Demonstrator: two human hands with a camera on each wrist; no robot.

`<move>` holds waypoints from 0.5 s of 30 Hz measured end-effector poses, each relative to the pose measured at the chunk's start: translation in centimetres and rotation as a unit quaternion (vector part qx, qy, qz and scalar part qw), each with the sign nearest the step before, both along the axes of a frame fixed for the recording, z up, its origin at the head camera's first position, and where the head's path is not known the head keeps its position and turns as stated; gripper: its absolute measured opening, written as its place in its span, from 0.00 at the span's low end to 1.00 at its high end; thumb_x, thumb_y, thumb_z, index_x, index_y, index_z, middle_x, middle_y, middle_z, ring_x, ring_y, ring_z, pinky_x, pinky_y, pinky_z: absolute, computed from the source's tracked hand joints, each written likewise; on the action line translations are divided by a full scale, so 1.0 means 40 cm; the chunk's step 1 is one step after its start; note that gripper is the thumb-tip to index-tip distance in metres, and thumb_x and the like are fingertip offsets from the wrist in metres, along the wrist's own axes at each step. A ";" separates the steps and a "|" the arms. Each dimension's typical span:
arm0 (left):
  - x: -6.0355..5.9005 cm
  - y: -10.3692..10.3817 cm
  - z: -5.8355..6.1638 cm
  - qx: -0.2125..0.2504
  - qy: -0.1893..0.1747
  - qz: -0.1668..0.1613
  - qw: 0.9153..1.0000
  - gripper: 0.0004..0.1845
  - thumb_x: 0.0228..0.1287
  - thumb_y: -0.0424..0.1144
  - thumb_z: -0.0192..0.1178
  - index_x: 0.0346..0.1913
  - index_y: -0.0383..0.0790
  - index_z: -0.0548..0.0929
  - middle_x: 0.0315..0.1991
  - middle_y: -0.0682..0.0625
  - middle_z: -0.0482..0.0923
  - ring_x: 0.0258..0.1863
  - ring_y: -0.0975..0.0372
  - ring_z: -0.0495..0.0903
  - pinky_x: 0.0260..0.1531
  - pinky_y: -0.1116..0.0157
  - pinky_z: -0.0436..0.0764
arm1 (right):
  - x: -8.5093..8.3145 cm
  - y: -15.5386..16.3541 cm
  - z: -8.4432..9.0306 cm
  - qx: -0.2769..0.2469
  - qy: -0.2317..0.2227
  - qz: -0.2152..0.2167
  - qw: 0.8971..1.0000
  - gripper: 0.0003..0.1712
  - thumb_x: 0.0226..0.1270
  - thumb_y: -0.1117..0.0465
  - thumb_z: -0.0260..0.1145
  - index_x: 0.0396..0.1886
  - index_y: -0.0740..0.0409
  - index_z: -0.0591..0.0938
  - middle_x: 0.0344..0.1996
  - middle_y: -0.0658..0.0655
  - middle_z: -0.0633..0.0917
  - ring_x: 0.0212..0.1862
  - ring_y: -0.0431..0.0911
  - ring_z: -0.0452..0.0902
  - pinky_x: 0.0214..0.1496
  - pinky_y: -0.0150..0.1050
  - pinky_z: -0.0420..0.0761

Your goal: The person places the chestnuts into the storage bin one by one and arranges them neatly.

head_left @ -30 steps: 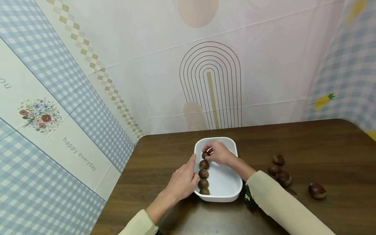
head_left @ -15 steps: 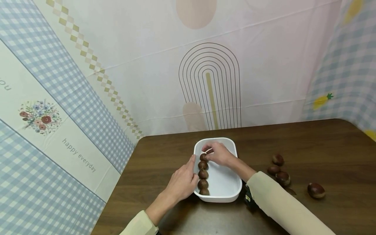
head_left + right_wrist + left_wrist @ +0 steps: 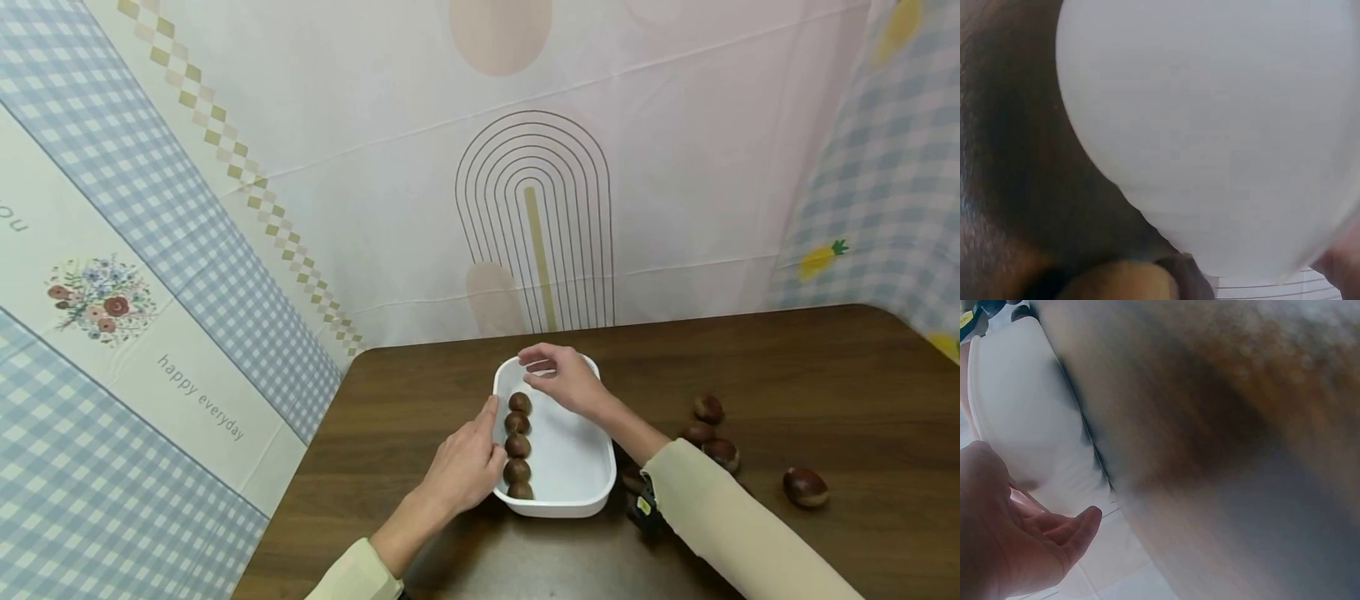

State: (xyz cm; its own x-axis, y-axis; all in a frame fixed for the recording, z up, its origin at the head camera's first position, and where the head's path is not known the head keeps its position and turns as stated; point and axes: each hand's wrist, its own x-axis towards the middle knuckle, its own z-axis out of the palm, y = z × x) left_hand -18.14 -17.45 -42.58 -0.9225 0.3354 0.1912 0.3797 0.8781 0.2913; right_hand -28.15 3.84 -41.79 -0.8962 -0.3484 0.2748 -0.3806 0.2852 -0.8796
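Brown table [image 3: 825, 375]: chestnut row [image 3: 517, 446] in white dish [image 3: 577, 467], just below relaxed empty right hand [image 3: 562, 379]; left hand [image 3: 468, 462] steadies rim

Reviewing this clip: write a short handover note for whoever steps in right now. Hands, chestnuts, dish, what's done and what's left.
Left hand: open, resting against the left outer wall of the white dish.
Right hand: holds nothing, fingers loosely curled above the dish's far end.
Done: row of five chestnuts lined up along the dish's left inner wall.
Left: loose chestnuts on the brown table to the right of the dish; at least four show, and one more may be partly hidden by the right sleeve. Likely next is to bring these into the dish.
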 end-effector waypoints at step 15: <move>0.002 0.001 0.002 0.003 -0.005 0.001 1.000 0.37 0.71 0.39 0.52 0.82 0.36 0.61 0.75 0.41 0.72 0.66 0.49 0.79 0.62 0.47 0.79 | 0.013 0.110 0.061 -0.039 0.015 -0.002 0.999 0.22 0.73 0.64 0.69 0.63 0.64 0.81 0.59 0.65 0.86 0.60 0.57 0.84 0.56 0.35 0.84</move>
